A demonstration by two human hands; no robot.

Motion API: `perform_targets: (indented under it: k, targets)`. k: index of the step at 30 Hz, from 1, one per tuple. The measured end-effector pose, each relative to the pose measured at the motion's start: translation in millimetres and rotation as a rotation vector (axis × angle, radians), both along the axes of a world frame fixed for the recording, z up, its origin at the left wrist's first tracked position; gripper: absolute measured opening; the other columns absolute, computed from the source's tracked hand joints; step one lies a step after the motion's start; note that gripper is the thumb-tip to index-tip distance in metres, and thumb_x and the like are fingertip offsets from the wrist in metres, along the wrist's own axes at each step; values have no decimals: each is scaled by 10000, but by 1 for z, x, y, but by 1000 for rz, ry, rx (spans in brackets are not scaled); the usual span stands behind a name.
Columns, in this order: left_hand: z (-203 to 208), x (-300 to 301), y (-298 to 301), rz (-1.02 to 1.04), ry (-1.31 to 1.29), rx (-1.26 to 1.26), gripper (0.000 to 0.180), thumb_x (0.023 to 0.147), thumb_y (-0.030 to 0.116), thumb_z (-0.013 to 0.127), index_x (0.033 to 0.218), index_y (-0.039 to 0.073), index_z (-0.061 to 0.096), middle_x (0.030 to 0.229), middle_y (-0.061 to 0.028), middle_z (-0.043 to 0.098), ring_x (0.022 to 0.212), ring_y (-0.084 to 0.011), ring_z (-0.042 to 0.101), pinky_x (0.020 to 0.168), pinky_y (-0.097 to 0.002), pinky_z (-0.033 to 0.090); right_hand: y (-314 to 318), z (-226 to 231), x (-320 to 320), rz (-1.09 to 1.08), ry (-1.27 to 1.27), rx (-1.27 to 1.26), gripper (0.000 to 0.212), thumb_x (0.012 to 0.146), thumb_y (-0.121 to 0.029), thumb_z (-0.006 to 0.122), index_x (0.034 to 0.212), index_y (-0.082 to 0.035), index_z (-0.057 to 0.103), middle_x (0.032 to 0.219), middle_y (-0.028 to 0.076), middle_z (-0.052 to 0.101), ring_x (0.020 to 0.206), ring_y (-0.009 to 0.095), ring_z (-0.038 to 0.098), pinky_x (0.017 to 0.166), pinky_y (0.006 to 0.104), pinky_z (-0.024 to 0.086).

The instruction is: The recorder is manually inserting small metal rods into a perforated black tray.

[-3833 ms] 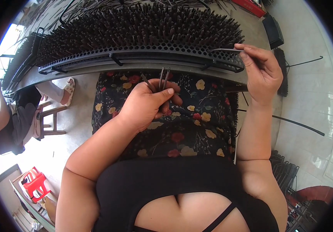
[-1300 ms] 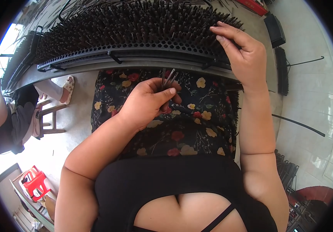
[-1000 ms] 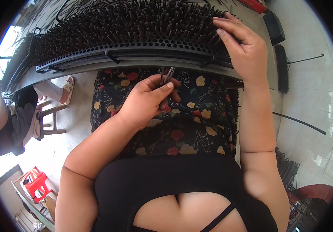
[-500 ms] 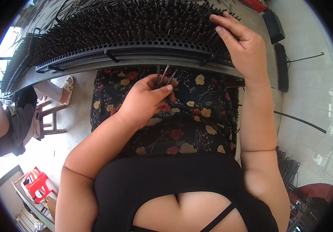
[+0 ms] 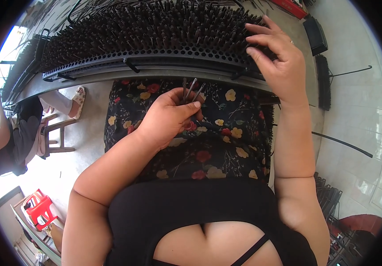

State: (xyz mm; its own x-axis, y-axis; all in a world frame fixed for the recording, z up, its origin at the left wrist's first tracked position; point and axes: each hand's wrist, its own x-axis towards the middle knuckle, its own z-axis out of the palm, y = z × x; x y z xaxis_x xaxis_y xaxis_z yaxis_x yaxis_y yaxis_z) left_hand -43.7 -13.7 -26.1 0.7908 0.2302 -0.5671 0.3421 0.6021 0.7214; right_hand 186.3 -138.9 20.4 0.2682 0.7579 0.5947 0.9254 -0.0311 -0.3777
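Note:
My left hand (image 5: 166, 113) is closed around three thin dark metal rods (image 5: 192, 88), their ends sticking up past the thumb and fingers. It is over my lap, just in front of the table edge. My right hand (image 5: 279, 60) reaches to the right end of a long black perforated rack (image 5: 164, 56). Dense dark upright rods (image 5: 155, 29) fill that rack. The right thumb and fingers are spread apart beside the endmost rods, with nothing visible between them. Whether the fingertips touch the rods, I cannot tell.
Floral cloth (image 5: 217, 146) covers my lap. On the left another person (image 5: 11, 137) sits by a wooden stool (image 5: 62, 137). A red plastic stool (image 5: 40, 210) stands lower left. A black rod-filled rack (image 5: 323, 82) and a long black bar (image 5: 344, 142) lie to the right, near a tiled surface.
The fingers of my right hand have spread wider and the hand has dropped slightly toward me. My left hand keeps its hold on the rods, almost in place.

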Motion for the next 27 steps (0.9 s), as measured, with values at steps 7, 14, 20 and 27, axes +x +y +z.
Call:
perform_targets:
  k: [7,14,20,27]
  targets:
    - [0,1,-2,-19,11,48,148,912,37,642,1041,65,576,815,-38,623,549,-26,405,447,-168,256,28,0,10,295,-293,331,401,745,-22,750,1112,-64,593,1217,146,612,1230,264,553,1043,412,426]
    - [0,0,-2,2,-11,54,192,869,-1,682,1021,59,582,810,-15,606,549,-35,415,450,-180,272,25,52,-9,103,-138,-437,233,711,-69,739,912,-37,626,1253,175,593,1297,388,463,1134,454,333]
    - [-1,1,-2,-13,-5,102,187,865,7,694,1005,60,581,803,-8,602,550,-35,416,452,-184,280,27,38,-6,52,-177,-371,195,698,-80,729,871,-34,652,1261,197,590,1288,383,474,1140,454,335]
    - [0,1,0,-13,28,60,143,901,42,664,1011,69,578,804,-20,608,568,-38,426,460,-182,291,22,21,-15,-19,165,-67,158,775,19,675,907,-44,616,1152,46,688,1048,199,632,919,286,468]
